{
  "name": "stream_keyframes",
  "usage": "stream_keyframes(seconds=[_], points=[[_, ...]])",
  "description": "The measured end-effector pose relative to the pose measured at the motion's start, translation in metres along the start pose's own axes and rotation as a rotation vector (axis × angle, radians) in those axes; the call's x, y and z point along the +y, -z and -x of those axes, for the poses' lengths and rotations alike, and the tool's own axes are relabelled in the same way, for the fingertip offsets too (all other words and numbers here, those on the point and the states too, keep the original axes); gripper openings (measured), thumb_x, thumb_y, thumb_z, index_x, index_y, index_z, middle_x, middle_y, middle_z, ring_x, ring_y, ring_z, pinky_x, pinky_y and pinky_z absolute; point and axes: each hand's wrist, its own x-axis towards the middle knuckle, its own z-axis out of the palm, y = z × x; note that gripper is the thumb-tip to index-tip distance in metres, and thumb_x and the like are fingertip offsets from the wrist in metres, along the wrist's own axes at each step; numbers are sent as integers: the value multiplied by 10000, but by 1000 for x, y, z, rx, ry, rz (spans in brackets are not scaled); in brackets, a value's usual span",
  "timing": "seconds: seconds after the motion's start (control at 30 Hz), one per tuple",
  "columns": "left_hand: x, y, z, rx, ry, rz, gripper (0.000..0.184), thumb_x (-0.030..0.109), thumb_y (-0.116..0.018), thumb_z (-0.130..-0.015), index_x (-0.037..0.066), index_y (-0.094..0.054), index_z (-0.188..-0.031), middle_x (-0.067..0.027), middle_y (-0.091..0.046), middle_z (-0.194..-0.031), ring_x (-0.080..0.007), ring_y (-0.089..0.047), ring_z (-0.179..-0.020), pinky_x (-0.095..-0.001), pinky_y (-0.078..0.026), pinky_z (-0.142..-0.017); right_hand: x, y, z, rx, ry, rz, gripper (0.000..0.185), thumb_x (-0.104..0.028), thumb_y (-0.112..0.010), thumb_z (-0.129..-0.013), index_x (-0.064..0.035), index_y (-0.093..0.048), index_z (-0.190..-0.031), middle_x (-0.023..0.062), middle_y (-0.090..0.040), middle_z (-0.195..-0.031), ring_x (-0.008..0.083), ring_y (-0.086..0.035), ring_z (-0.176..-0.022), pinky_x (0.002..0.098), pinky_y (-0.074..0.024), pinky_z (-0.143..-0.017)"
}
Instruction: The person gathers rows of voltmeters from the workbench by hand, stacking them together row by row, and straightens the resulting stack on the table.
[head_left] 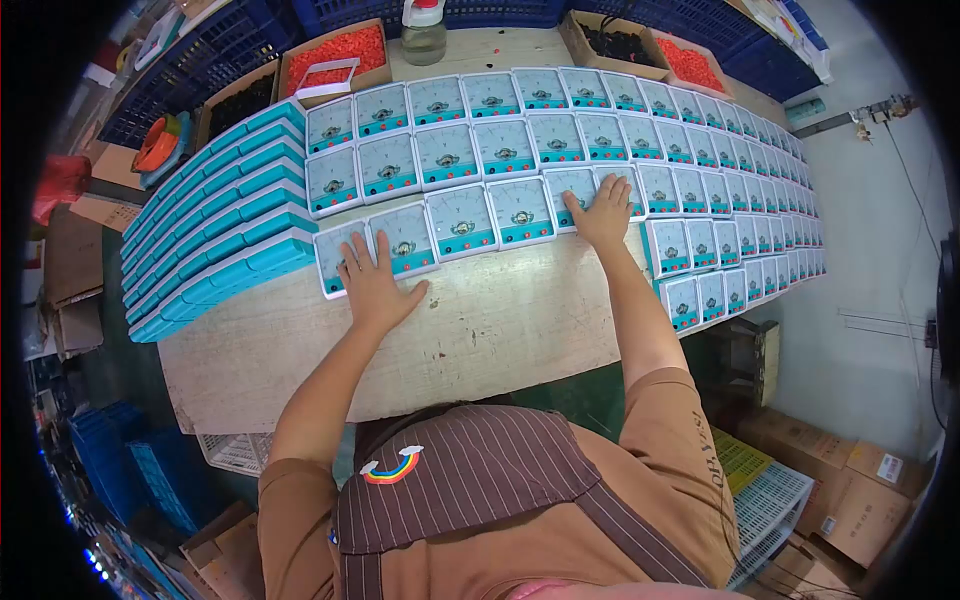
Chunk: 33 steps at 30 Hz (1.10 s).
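Rows of white and teal panel meters with clear dial faces cover the far half of the wooden table (480, 330). My left hand (372, 290) lies with fingers spread on the meter (335, 258) at the left end of the nearest middle row, its fingertips reaching the neighbouring meter (404, 240). Farther right, my right hand (605, 215) rests with fingers apart over another meter (570, 188) in the same row. Between my hands sit a meter (461, 218) and a second meter (521, 212), side by side. Neither hand is gripping anything.
Stacked teal-backed meters (225, 220) stand at the left. Behind are a box of red parts (338, 55), a box of black parts (612, 45), another red-filled box (690, 65) and a clear bottle (424, 40). Cardboard boxes (850, 490) and a white crate (770, 500) lie low right.
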Motion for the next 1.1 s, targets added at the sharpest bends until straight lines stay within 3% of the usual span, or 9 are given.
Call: stream_keyframes(seconds=[0.37,0.5,0.7,0.77,0.8,0.83,0.9,1.0,1.1], points=[[-1,-13,114,29,30,102,1078,449,-762,-674,115,-178,-1517,-309,-82,-1531,-525,-102,-1390,-638,-180,-1059,4,12,50,-121,104,15,1066,-650,-594,-781,92,-214,-1446,312,-183,-1511,426,-139,-1429,551,-172,-1127],[-76,-7,155,86,45,159,976,381,-761,-691,138,-264,-1495,-258,-117,-1546,-490,-126,-1401,-621,-182,-1069,-52,26,132,-157,138,102,1066,-612,-662,-738,104,-258,-1417,372,-240,-1450,487,-247,-1351,585,-233,-1058],[-211,6,192,150,38,212,870,377,-766,-691,130,-385,-1434,-198,-239,-1526,-431,-211,-1393,-561,-222,-1089,-130,59,233,-231,296,37,1034,-606,-698,-708,104,-332,-1364,368,-347,-1356,464,-350,-1245,636,-207,-1010],[-244,5,190,143,18,341,857,398,-768,-697,103,-406,-1415,-175,-288,-1507,-420,-256,-1373,-532,-245,-1088,-120,62,221,-149,171,6,1064,-596,-728,-683,102,-317,-1373,338,-420,-1303,451,-449,-1168,571,-322,-984],[-266,-12,187,240,214,538,960,459,-811,-657,17,-379,-1392,-207,-339,-1456,-411,-315,-1331,-506,-270,-1084,-102,54,204,-86,68,-66,1092,-600,-743,-664,102,-307,-1377,326,-445,-1284,443,-476,-1148,550,-358,-968],[-274,-14,181,238,390,475,1008,488,-819,-637,-9,-362,-1386,-225,-343,-1441,-412,-319,-1325,-511,-276,-1080,-98,52,196,-19,-36,-138,1119,-605,-758,-644,102,-298,-1381,314,-470,-1265,436,-502,-1128,529,-394,-951],[-283,-15,169,227,733,338,1107,545,-837,-598,-60,-327,-1373,-261,-353,-1413,-414,-327,-1313,-521,-287,-1072,-105,41,203,-184,-117,-111,1181,-614,-790,-591,109,-289,-1380,296,-510,-1226,425,-533,-1105,495,-439,-919],[-281,-14,162,68,695,356,1231,612,-844,-533,-84,-282,-1379,-294,-363,-1372,-424,-332,-1300,-524,-299,-1065,-106,42,206,-254,-155,-95,1261,-622,-826,-526,123,-273,-1379,294,-540,-1183,417,-547,-1108,480,-462,-911],[-293,-7,162,83,677,395,1261,645,-832,-515,-82,-277,-1384,-280,-373,-1357,-436,-336,-1289,-530,-300,-1062,-80,50,200,-296,-161,-189,1243,-577,-851,-533,151,-273,-1358,312,-543,-1157,412,-568,-1072,493,-473,-886]])
